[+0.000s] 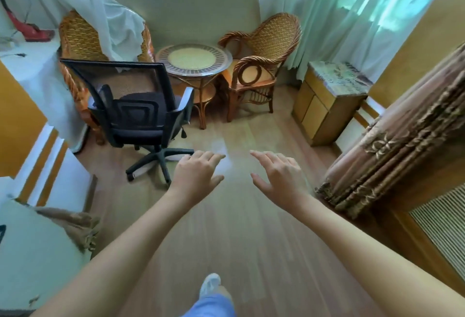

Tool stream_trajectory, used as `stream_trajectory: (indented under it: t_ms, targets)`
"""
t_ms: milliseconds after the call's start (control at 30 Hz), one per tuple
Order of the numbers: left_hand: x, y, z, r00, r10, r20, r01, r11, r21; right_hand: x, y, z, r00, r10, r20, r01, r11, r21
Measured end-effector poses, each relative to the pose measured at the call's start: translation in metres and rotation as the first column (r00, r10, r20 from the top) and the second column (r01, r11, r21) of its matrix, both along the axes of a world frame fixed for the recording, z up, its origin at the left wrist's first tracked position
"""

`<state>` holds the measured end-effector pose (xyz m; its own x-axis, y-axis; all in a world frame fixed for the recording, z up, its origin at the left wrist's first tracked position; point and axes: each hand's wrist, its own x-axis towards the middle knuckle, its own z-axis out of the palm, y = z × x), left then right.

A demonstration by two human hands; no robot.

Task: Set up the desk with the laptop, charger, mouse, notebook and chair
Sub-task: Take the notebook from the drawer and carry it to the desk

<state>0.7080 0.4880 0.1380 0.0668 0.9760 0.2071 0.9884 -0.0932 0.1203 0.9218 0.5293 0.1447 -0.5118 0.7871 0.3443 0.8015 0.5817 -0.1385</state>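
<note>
— Black mesh, wasn't it, the chair (137, 112) I saw on my feed?

— Yes. Black mesh back, dark padded seat, black armrests and a five-spoke base on castors. It stood on the wooden floor (226, 228) with its back turned toward me, left of centre, just in front of a wicker armchair (78, 39) and beside the round rattan table (193, 61).

— And where did it sit relative to the hands?

— Ahead of them and to the left, apart from both. The left hand (195, 174) hovered nearest, its fingertips close to one spoke of the base in my view, touching nothing. The right hand (279, 175) was farther off, over bare floor.

— How were they held?

— Both arms reached forward, palms down, the hands side by side with a gap between. Fingers were loosely spread and relaxed, gripping nothing.
</note>
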Motion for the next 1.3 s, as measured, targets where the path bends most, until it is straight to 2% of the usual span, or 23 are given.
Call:
stream_trajectory:
  t_ms: [267, 500, 733, 1067, 1300]
  targets:
    - [0.054, 0.185, 0.003, 0.984, -0.177, -0.022, 0.178, 0.984, 0.025, 0.058, 0.152, -0.007, 0.986, -0.166, 0.015, 0.166, 0.986, -0.002]
    - [0.083, 0.343, 0.004, 0.953, -0.279, -0.12, 0.283, 0.959, 0.014, 0.094, 0.282, -0.005, 0.963, -0.27, 0.015, 0.27, 0.963, 0.01]
    - [0.135, 0.472, 0.001, 0.921, -0.379, -0.091, 0.381, 0.924, 0.002, 0.145, 0.392, -0.008, 0.935, -0.354, -0.006, 0.354, 0.935, 0.008]
    - [0.219, 0.672, -0.026, 0.897, -0.425, -0.121, 0.426, 0.904, -0.02, 0.23, 0.59, -0.037, 0.916, -0.401, 0.027, 0.401, 0.915, -0.041]
    - [0.223, 0.788, -0.033, 0.906, -0.404, -0.128, 0.404, 0.914, -0.031, 0.252, 0.72, -0.038, 0.9, -0.435, -0.004, 0.434, 0.898, -0.07]
